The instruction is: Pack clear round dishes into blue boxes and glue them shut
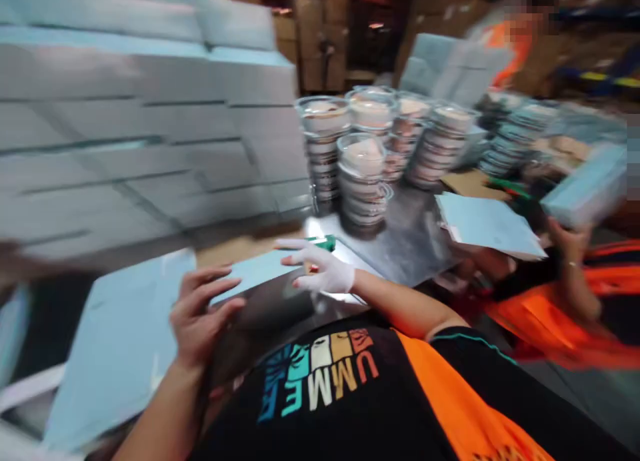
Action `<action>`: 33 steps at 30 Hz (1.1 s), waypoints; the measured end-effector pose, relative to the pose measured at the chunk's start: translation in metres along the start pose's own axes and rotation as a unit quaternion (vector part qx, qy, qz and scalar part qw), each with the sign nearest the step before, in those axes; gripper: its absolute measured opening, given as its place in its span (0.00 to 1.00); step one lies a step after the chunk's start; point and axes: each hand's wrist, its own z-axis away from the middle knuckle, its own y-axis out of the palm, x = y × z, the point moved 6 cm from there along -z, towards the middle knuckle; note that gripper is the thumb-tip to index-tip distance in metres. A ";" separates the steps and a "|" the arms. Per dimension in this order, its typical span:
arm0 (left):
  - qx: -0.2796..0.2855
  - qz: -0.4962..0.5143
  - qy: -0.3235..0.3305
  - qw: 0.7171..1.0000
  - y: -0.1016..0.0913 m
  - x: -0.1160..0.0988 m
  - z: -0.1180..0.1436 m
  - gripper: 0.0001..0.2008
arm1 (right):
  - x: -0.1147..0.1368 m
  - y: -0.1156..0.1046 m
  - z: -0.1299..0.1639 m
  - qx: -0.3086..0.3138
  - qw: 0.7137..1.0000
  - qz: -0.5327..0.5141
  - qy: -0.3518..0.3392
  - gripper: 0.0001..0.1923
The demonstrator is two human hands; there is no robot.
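A long light-blue box [260,272] lies in front of my body, its near side in dark shadow. My bare left hand [203,311] grips its left end, fingers curved over the top and thumb toward the near side. At the other end, my right hand [325,268] wears a white glove with bare fingertips. Its fingers are spread over the box's right end, and the thumb is on the near side. Just behind the glove is a small green object [323,242], its kind blurred. A larger light-blue panel or box top [125,341] stands left of my left hand.
White boxes [110,128] are piled high at the left. Stacks of round clear-lidded containers [363,181] stand on the shiny metal table [417,238]. On the right, a co-worker's hand [570,241] holds a pale-blue box [585,181], near a light-blue sheet [490,224].
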 end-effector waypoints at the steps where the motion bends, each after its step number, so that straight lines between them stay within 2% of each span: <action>1: -0.006 0.002 0.006 1.000 -0.017 -0.001 0.007 0.17 | 0.001 -0.005 0.002 -0.001 1.000 -0.002 -0.003 0.17; 2: -0.006 0.018 0.018 1.000 -0.028 -0.003 0.010 0.16 | 0.000 -0.007 0.001 0.020 1.000 0.009 0.002 0.17; 4: -0.003 0.065 0.049 0.997 -0.034 -0.003 0.009 0.15 | 0.002 -0.009 -0.003 0.034 0.999 0.031 -0.017 0.18; 10: -0.030 0.098 0.065 0.993 -0.026 0.002 0.003 0.13 | 0.017 -0.003 -0.006 0.062 0.992 0.079 -0.077 0.17; 15: -0.039 0.078 0.050 0.995 -0.027 0.000 0.008 0.20 | 0.025 -0.003 -0.007 0.074 0.985 0.097 -0.122 0.21; 19: -0.040 0.082 0.075 0.993 -0.027 -0.004 0.007 0.13 | 0.024 -0.004 -0.008 0.070 0.984 0.105 -0.125 0.19; 22: -0.025 0.091 0.067 0.993 -0.027 -0.004 0.007 0.12 | 0.019 -0.004 -0.004 0.062 0.987 0.094 -0.117 0.18; 24: -0.009 0.094 0.050 0.994 -0.027 -0.003 0.008 0.12 | 0.011 -0.001 0.002 0.041 0.991 0.086 -0.090 0.21; 25: -0.003 0.096 0.038 0.995 -0.026 -0.002 0.009 0.13 | 0.004 0.001 0.006 0.023 0.994 0.082 -0.064 0.26; 27: -0.010 0.114 -0.007 0.993 -0.025 0.006 0.014 0.22 | -0.012 0.005 0.013 -0.018 0.997 0.072 0.003 0.43; 28: -0.024 0.134 -0.039 0.990 -0.024 0.013 0.018 0.31 | -0.021 0.008 0.016 -0.031 0.997 0.063 0.040 0.52; 29: -0.044 0.160 -0.081 0.983 -0.023 0.023 0.023 0.42 | -0.028 0.010 0.018 -0.039 0.995 0.051 0.077 0.55; 31: -0.075 0.215 -0.180 0.957 -0.018 0.046 0.036 0.62 | -0.038 0.010 0.019 -0.063 0.987 0.024 0.143 0.51; 33: -0.088 0.250 -0.302 0.916 -0.008 0.071 0.055 0.74 | -0.038 0.002 0.016 -0.119 0.975 -0.002 0.188 0.41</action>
